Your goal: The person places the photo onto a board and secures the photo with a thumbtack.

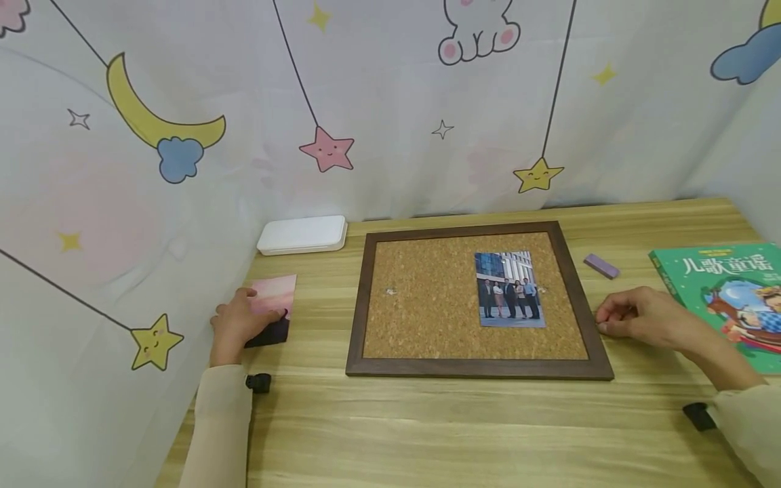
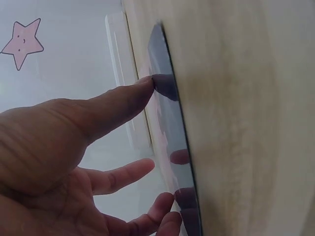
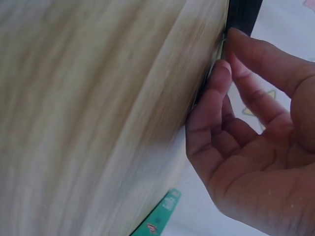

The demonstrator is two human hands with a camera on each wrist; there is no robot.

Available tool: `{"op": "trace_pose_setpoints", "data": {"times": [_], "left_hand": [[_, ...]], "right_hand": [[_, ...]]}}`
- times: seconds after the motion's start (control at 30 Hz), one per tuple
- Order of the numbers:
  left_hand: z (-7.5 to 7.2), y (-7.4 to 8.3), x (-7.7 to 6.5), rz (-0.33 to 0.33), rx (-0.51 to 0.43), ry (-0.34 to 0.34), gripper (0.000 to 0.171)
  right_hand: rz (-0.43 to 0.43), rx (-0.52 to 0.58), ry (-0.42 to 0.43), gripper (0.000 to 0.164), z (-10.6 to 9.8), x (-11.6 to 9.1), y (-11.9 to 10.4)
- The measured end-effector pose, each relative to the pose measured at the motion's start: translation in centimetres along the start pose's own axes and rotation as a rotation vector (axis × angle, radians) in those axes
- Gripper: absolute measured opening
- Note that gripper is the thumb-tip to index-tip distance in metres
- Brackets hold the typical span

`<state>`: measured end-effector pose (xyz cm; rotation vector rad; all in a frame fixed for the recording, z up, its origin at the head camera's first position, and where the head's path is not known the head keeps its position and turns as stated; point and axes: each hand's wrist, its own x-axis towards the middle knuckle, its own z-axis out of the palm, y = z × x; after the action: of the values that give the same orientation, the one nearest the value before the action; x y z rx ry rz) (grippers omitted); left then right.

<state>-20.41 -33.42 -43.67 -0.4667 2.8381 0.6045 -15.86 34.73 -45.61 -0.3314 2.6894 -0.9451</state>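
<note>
My left hand (image 1: pixel 238 322) is loosely spread, thumb and fingertips on a pink-and-dark picture (image 1: pixel 274 291) lying on the table (image 1: pixel 427 427), left of the cork board (image 1: pixel 427 305). White case (image 1: pixel 303 234) near, behind that picture. My right hand (image 1: pixel 653 318): fingers bent, tips at the board's right edge; cannot tell whether they grip it. Group photo (image 1: pixel 509 291) on the board's right half. Purple block (image 1: pixel 601 266) beside the board, green book (image 1: pixel 732 285) farther right.

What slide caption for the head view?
Left fingers on a pink-and-dark print, right fingers at the edge of a corkboard bearing a group photo.
</note>
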Motion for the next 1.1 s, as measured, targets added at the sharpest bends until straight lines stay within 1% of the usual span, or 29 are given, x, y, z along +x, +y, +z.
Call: {"op": "trace_pose_setpoints", "data": {"times": [0.2, 0.3, 0.53, 0.73, 0.83, 0.93, 1.0, 1.1], "left_hand": [[0.05, 0.08, -0.13, -0.018, -0.036, -0.004, 0.085], [0.00, 0.29, -0.33, -0.031, -0.036, -0.003, 0.086], [-0.18, 0.72, -0.72, -0.063, 0.050, -0.044, 0.093], [-0.28, 0.85, -0.79, -0.062, 0.069, -0.061, 0.094], [-0.24, 0.79, -0.80, -0.066, 0.045, -0.039, 0.094], [-0.19, 0.69, -0.72, -0.068, 0.007, 0.005, 0.090], [-0.19, 0.62, -0.59, -0.052, 0.004, 0.033, 0.084], [-0.29, 0.39, -0.31, -0.011, 0.025, 0.049, 0.071]], "right_hand": [[0.003, -0.030, 0.012, 0.006, 0.06, 0.10, -0.12], [0.006, -0.037, 0.011, 0.006, 0.07, 0.13, -0.15], [-0.002, -0.040, 0.025, 0.004, 0.08, 0.13, -0.10], [0.007, -0.036, 0.019, 0.003, 0.06, 0.12, -0.04], [0.009, -0.019, 0.009, 0.001, 0.04, 0.10, 0.00], [0.012, 0.005, 0.000, 0.002, 0.00, 0.05, 0.03], [0.016, 0.013, -0.003, 0.003, -0.06, 0.03, 0.01], [0.029, 0.014, -0.008, 0.003, -0.15, 0.05, -0.08]]}}
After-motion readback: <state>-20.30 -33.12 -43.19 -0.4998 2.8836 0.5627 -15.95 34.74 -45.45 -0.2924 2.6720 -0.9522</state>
